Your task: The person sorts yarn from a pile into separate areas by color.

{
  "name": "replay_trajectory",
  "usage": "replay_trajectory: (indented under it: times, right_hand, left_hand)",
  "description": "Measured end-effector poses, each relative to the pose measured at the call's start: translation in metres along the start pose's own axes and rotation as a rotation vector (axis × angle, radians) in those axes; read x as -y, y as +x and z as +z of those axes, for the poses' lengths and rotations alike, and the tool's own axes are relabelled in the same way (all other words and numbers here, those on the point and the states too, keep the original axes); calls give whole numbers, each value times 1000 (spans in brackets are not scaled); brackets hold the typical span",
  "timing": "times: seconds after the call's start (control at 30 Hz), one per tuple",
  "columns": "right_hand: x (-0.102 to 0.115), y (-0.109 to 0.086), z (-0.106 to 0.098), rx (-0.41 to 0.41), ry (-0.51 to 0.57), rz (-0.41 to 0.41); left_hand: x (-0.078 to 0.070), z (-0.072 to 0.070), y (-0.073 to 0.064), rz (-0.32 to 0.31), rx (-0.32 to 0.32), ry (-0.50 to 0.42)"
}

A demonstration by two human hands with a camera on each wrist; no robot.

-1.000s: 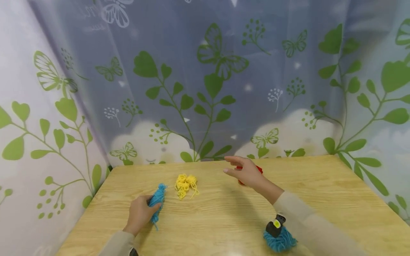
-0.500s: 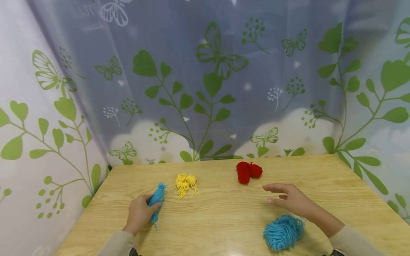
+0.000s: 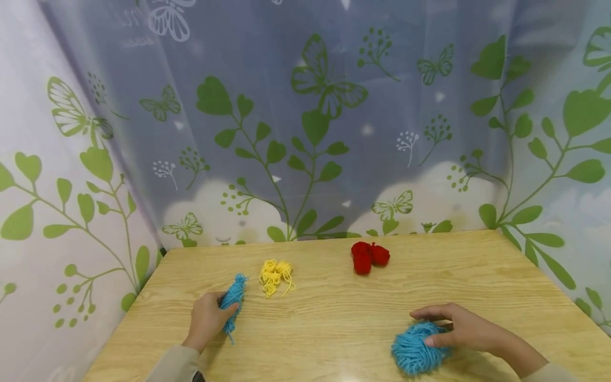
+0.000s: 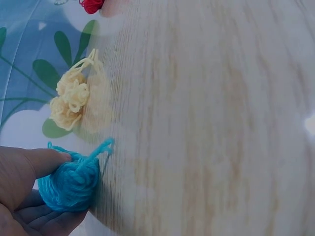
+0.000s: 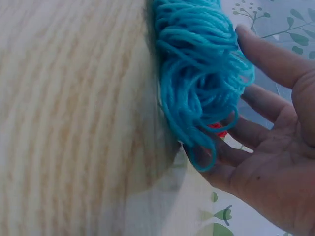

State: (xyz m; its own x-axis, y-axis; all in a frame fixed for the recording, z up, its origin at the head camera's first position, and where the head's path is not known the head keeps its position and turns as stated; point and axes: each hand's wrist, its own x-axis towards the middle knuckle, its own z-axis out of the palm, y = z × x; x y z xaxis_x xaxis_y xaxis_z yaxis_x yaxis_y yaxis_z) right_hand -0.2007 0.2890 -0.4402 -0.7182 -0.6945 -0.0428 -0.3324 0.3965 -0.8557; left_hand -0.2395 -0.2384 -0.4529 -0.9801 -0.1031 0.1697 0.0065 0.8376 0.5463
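On the left of the table, my left hand (image 3: pixel 208 319) grips a narrow blue yarn bundle (image 3: pixel 235 300). In the left wrist view the thumb lies over this blue yarn (image 4: pixel 70 184) and the fingers curve under it; a loose strand sticks out. At the front right, my right hand (image 3: pixel 470 330) is at a rounder blue yarn ball (image 3: pixel 414 350). Its thumb and spread fingers stand around the ball's right side. From the right wrist, the palm (image 5: pixel 275 162) faces the looped end of the blue yarn (image 5: pixel 202 73), with the fingers partly hidden behind the loops.
Yellow yarn (image 3: pixel 276 277) lies in a loose heap right of the left hand's bundle. Farther back, small red yarn balls (image 3: pixel 364 258) sit together. The wooden table (image 3: pixel 315 318) ends at a patterned curtain (image 3: pixel 286 132) behind and at both sides.
My right hand has moved from over the red yarn toward the front right, down to the blue yarn ball. The red yarn is now uncovered. My left hand stays on its bundle.
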Motion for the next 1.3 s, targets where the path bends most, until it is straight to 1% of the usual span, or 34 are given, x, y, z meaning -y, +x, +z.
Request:
replay_trajectory:
  times: [0.17, 0.33, 0.4, 0.6, 0.77, 0.9, 1.0, 1.07, 1.13, 1.23, 1.3]
  right_hand:
    - [-3, 0, 0, 29, 17, -25]
    - [-9, 3, 4, 15, 11, -54]
    - [-10, 4, 5, 12, 26, -65]
    - [-11, 5, 7, 8, 62, -59]
    - [-12, 4, 6, -3, 49, -60]
    - [-12, 4, 6, -7, 33, -53]
    - [-12, 4, 6, -6, 29, -43]
    - [-12, 4, 5, -3, 31, -40]
    - [-12, 4, 5, 1, 36, -42]
    - [-13, 4, 5, 10, 48, -50]
    - [-12, 4, 5, 15, 50, -54]
  left_hand:
    - [2, 1, 0, -8, 2, 2]
    - [1, 1, 0, -2, 6, 3]
    - [0, 0, -1, -3, 7, 5]
    - [-3, -2, -2, -2, 2, 11]
    - [-2, -1, -2, -14, -8, -5]
    - [4, 0, -1, -6, -49, -20]
    - [4, -3, -2, 3, -83, -48]
    - [-1, -6, -2, 13, -97, -57]
    - [-11, -10, -2, 24, -104, -77]
    - [-33, -14, 0, 47, -102, -101]
    - [-49, -13, 1, 74, -89, -139]
